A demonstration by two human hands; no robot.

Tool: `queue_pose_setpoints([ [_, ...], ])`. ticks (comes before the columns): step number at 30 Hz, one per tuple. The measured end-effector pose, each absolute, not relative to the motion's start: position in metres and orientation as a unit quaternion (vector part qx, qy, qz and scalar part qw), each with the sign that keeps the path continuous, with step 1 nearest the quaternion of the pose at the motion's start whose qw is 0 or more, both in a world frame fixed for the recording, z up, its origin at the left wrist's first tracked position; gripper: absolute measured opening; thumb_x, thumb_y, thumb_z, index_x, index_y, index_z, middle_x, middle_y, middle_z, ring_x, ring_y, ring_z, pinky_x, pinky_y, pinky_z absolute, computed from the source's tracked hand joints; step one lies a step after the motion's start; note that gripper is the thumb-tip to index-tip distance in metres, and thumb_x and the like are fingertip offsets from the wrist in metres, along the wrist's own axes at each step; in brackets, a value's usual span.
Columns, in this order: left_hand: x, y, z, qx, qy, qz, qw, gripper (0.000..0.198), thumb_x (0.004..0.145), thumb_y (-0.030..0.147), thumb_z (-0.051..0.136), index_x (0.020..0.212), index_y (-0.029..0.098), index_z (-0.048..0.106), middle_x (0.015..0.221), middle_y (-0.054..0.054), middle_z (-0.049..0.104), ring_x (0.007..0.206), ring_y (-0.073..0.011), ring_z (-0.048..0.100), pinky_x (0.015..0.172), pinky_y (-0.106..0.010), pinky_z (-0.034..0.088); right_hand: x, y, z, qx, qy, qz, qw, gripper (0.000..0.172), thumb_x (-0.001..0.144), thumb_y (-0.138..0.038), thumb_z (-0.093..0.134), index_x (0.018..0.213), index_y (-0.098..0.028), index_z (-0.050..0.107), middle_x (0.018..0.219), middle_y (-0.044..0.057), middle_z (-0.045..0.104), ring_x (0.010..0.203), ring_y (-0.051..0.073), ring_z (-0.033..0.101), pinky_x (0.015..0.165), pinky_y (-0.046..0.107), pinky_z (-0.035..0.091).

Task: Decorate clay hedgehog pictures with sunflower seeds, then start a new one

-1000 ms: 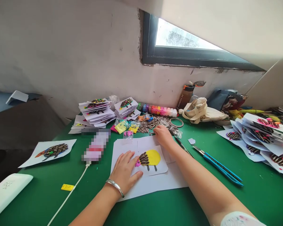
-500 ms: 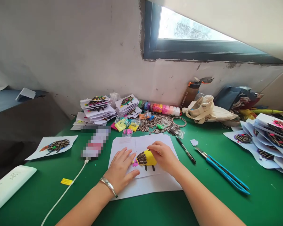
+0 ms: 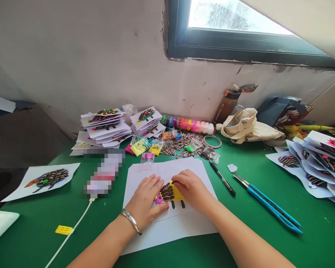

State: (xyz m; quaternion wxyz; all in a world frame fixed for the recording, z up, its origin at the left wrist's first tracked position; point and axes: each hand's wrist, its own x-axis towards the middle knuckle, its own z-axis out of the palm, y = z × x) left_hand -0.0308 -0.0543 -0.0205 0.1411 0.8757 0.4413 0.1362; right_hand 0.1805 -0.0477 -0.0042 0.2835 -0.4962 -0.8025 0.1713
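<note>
My left hand lies flat with fingers spread on a sheet of white paper, close to the animal picture on it. That picture has a yellow clay body, a pink head and two dark legs. Striped sunflower seeds cover the body's left part in overlapping rows. At the body's upper edge, my right hand is closed in a pinch. A dark sunflower seed shows slightly at its fingertips, mostly hidden by them.
Loose sunflower seeds and bagged clay lie behind the paper. A pen and a blue-handled craft knife lie to the right. Finished cards are stacked at the left and right; a white cable runs front left.
The view has shifted a little. My right hand keeps its pinch over the yellow body, its fingertips now closer to the rows of seeds. My left hand stays flat on the paper.
</note>
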Motion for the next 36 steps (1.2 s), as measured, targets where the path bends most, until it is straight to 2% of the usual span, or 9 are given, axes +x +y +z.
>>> queue_pose_setpoints([
  [13,-0.029,-0.053,-0.017,0.871,0.443,0.146,0.154,0.054,0.076,0.037,0.061,0.126,0.021,0.050,0.135,-0.009,0.046,0.128,-0.0313,0.034,0.105,-0.050,0.031,0.175,-0.044,-0.010,-0.505,-0.804,0.148,0.277,0.020,0.085,-0.013,0.050,0.090,-0.022,0.067,0.080,0.005,0.062,0.079,0.019,0.050,0.072,0.032,0.041],
  [26,-0.028,-0.053,-0.019,0.872,0.444,0.147,0.143,0.054,0.075,0.036,0.062,0.126,0.023,0.050,0.136,-0.008,0.045,0.128,-0.0317,0.033,0.106,-0.052,0.029,0.169,-0.045,-0.011,-0.493,-0.816,0.144,0.267,0.022,0.083,-0.009,0.050,0.089,-0.023,0.067,0.075,0.005,0.060,0.076,0.018,0.050,0.069,0.030,0.040],
  [32,-0.028,-0.053,-0.017,0.874,0.445,0.125,0.148,0.056,0.077,0.037,0.060,0.129,0.020,0.047,0.136,-0.010,0.044,0.129,-0.0311,0.032,0.106,-0.051,0.029,0.176,-0.045,-0.012,-0.517,-0.790,0.132,0.301,0.027,0.082,-0.011,0.052,0.103,-0.022,0.063,0.087,0.006,0.062,0.083,0.020,0.050,0.074,0.034,0.042],
  [36,-0.029,-0.053,-0.017,0.874,0.441,0.138,0.148,0.055,0.077,0.037,0.060,0.129,0.022,0.047,0.136,-0.009,0.044,0.128,-0.0312,0.033,0.106,-0.052,0.028,0.180,-0.047,-0.008,-0.531,-0.788,0.123,0.286,0.019,0.083,-0.012,0.050,0.086,-0.023,0.066,0.080,0.005,0.061,0.080,0.019,0.050,0.073,0.033,0.040],
])
